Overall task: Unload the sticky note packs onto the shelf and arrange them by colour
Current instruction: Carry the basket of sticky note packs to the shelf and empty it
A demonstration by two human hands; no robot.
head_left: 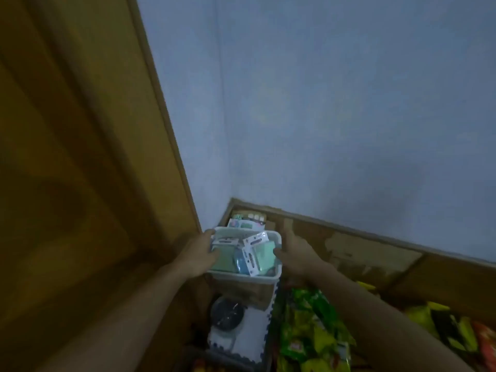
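Note:
A white plastic basket [243,281] hangs in front of me, held by both sides. My left hand [200,255] grips its left rim and my right hand [296,253] grips its right rim. Inside lie several sticky note packs: green packs [224,260], a blue pack [240,261] and a mint pack [261,253] with white hang cards. Just beyond the basket, one more pack [245,224] lies on the brown shelf [349,245] in the corner by the wall.
A wooden panel [80,157] rises on the left and a pale blue wall [335,103] fills the back. Green and yellow snack bags [311,326] lie below right. A dark round object [227,314] sits on a white foam mat [249,336] beneath the basket.

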